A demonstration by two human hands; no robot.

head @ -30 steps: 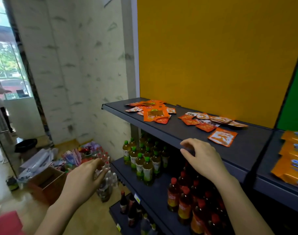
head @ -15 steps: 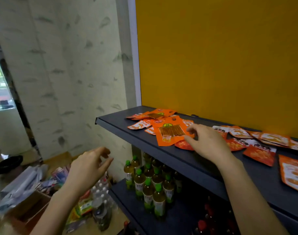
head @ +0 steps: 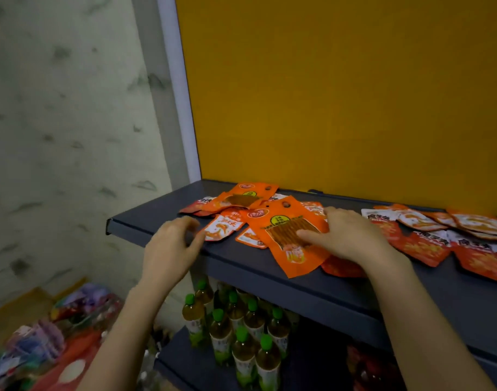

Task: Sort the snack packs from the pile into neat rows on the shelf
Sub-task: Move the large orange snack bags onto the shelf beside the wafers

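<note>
The right hand [head: 351, 235] lies palm-down with fingers spread flat on the large orange snack pack [head: 291, 235] atop the pile [head: 241, 210] at the left end of the dark shelf [head: 157, 221], pressing rather than gripping it, while the left hand [head: 171, 249] hovers half-curled and empty at the shelf's near edge, just beside a small white-and-orange pack [head: 221, 227]. This looks like the first pick from the pile; next the fingers must pinch an edge and lift the pack clear. Its long axis runs far-left to near-right, hang-hole end pointing far.
</note>
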